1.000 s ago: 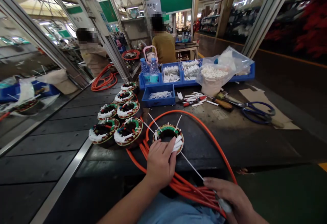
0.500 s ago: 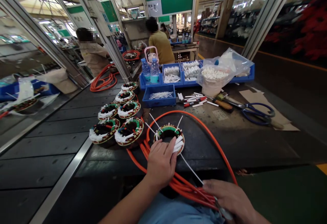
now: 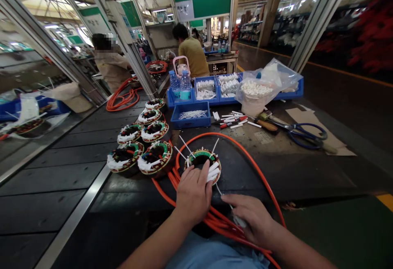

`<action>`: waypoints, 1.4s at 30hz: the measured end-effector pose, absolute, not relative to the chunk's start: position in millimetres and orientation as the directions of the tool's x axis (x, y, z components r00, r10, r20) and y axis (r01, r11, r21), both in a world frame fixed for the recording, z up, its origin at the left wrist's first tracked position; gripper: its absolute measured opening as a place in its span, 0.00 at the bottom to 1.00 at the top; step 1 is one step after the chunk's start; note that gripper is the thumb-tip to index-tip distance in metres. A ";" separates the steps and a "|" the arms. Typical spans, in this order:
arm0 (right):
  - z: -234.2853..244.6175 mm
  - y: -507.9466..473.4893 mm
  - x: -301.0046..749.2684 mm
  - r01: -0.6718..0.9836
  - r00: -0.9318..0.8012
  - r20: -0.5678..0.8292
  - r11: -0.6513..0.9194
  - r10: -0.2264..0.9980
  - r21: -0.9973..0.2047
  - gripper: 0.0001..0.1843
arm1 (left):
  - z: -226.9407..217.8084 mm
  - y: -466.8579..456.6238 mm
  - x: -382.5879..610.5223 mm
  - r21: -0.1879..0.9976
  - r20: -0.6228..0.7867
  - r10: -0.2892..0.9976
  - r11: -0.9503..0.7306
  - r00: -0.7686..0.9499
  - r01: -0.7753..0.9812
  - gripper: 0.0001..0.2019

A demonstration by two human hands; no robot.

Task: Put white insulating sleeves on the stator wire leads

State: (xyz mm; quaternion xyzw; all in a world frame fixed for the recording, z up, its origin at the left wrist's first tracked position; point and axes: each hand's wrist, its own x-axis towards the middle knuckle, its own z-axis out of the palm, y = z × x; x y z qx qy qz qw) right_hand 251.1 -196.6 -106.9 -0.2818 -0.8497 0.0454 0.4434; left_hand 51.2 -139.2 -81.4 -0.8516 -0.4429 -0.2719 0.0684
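Note:
A ring-shaped motor stator (image 3: 217, 176) with green insulation and white sleeves stands on the dark bench in front of me. My left hand (image 3: 194, 195) grips its near side, fingers over the rim and against the bundle of white sleeves. Several white cable ties (image 3: 185, 145) stick up from the ring's far and left sides. My right hand (image 3: 250, 220) pinches the tail of another white cable tie (image 3: 218, 188), which runs out from the ring's near edge. A greyish tool (image 3: 238, 220) lies under the right fingers; its kind is hard to make out.
Orange cable (image 3: 258, 164) loops around the stator and towards my lap. Finished-looking stators (image 3: 156, 157) stand at left. Behind are a blue tray (image 3: 175, 123) of cable ties, loose white sleeves (image 3: 236, 119), scissors (image 3: 307, 133) and a bagged tub (image 3: 253, 104). Two co-workers sit further off.
My right hand has moved up and left along the cable tie, closer to the stator. My left hand has stayed on the ring.

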 end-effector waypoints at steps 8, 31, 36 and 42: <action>-91.1 -202.6 266.7 0.326 -0.453 0.768 0.886 0.453 -0.330 0.13 | -82.8 -138.6 51.2 0.122 0.515 0.720 -0.599 0.465 0.791 0.20; -107.5 -156.3 214.0 -0.472 -0.113 -0.083 -0.127 0.990 -0.873 0.21 | -78.4 -138.0 50.9 0.377 0.579 0.727 -0.641 0.370 0.669 0.16; -114.0 -158.5 214.4 -0.505 -0.117 -0.075 -0.124 0.990 -0.854 0.20 | -80.9 -137.2 49.1 0.323 0.614 0.684 -0.674 0.395 0.664 0.16; -106.9 -152.7 213.7 -0.485 -0.118 -0.109 -0.154 0.987 -0.861 0.20 | -79.9 -137.1 49.2 0.307 0.622 0.672 -0.680 0.400 0.666 0.16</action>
